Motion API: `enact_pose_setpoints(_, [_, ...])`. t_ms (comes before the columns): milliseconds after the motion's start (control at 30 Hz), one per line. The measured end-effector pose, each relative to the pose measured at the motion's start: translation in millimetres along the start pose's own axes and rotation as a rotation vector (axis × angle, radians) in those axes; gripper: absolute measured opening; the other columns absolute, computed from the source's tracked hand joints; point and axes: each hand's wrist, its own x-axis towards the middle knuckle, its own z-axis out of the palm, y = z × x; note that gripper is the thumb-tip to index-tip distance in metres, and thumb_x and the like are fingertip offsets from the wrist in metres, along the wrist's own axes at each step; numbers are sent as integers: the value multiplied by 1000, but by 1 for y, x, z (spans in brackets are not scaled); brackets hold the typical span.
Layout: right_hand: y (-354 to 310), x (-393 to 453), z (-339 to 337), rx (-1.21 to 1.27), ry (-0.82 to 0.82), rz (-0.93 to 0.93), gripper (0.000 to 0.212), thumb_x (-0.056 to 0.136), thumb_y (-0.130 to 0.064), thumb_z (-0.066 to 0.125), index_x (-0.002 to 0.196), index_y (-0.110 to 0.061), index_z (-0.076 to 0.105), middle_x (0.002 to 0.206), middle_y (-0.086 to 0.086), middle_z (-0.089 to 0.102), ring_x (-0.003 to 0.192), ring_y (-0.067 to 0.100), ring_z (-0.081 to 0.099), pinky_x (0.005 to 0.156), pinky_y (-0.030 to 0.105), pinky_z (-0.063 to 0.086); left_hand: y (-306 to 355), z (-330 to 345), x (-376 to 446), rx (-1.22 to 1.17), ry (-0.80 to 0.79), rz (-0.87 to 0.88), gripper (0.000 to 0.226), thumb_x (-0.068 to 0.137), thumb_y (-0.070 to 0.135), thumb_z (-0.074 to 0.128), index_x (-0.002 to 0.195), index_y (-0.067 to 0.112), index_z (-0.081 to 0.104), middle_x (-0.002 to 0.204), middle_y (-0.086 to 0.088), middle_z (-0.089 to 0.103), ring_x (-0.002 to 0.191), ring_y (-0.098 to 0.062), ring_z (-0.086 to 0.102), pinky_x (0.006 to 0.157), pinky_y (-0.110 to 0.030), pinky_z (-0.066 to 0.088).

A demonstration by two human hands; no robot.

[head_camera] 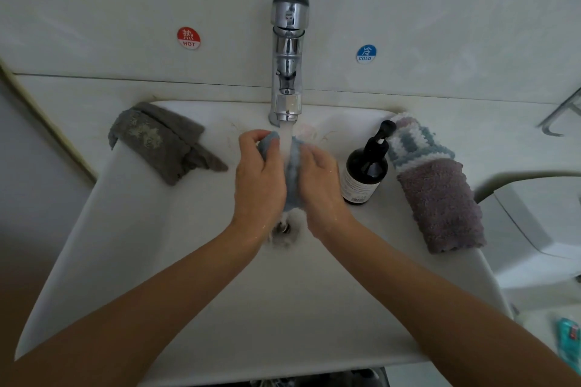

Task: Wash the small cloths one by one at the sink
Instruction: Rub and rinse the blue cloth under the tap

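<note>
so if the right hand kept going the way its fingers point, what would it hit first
Its fingers curl up and left around the wet blue cloth, so the right hand would press into that cloth first, then likely the left hand behind it. Depth past there is unclear.

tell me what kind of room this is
Most likely a bathroom or washroom. A white ceramic basin sits against a pale tiled wall under a running chrome tap, round red HOT and blue COLD stickers flank it, and a dark pump soap bottle stands on the rim.
</note>
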Motion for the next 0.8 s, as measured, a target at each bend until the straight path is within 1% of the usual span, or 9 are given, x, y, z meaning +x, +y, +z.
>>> enact_pose_setpoints(133, [-1,-1,-2,101,10,37,36,103,-30,40,85,-15,68,77,4,70,78,22,69,73,42,58,-3,4,-3,51,-5,-43,6,102,36,39,106,31,40,86,16,55,79,4,58,71,-24,50])
enact_pose_setpoints(200, [-1,-8,0,147,-34,-19,39,101,-41,41,78,-19,63,69,-2,64,73,16,64,72,39,54,-4,4,-6,105,-12,-40,8,102,37,39,104,30,41,81,12,58,74,2,57,66,-24,46])
enact_pose_setpoints(367, [2,-18,10,76,-112,-69,41,98,-56,40,89,-24,66,83,-7,70,80,4,67,81,38,58,-11,0,-3,84,15,58,21,101,39,42,90,23,51,76,4,63,71,-6,63,66,-28,51])
enact_pose_setpoints(500, [7,-11,11,-30,-132,-148,34,102,-46,41,78,-31,61,77,-9,68,79,8,67,71,30,56,-12,2,0,79,77,23,37,101,36,44,77,12,58,68,2,60,62,-2,58,59,-17,43])
enact_pose_setpoints(567, [11,-6,11,-70,-153,-143,25,102,-41,42,89,-28,59,93,-1,68,82,10,63,78,26,54,-12,4,2,44,77,-59,38,100,35,46,73,13,61,65,2,63,61,-6,60,59,-23,43])
enact_pose_setpoints(633, [7,-7,12,-91,-129,-109,29,102,-38,43,100,-17,64,95,3,70,73,4,60,70,9,47,-11,5,4,-10,81,-121,38,98,29,47,64,19,60,59,4,62,56,-5,59,57,-25,42])
enact_pose_setpoints(667, [7,-5,11,-109,-115,-124,31,102,-38,43,100,-17,66,89,2,71,70,4,61,66,8,46,-11,5,5,-18,90,-124,39,97,26,48,61,19,58,56,5,61,53,-4,57,56,-25,41])
enact_pose_setpoints(733, [1,-8,10,-44,-137,-34,41,101,-46,42,92,-17,70,83,3,73,77,13,69,71,26,57,-11,5,5,-13,102,-91,40,97,25,48,61,14,58,57,0,59,53,-8,54,57,-30,43])
enact_pose_setpoints(800, [-2,-9,9,43,-133,31,40,98,-53,45,98,-19,67,91,3,73,88,19,71,82,41,58,-10,5,3,-67,108,-73,39,99,30,47,69,7,58,65,-10,60,57,-17,57,57,-33,48])
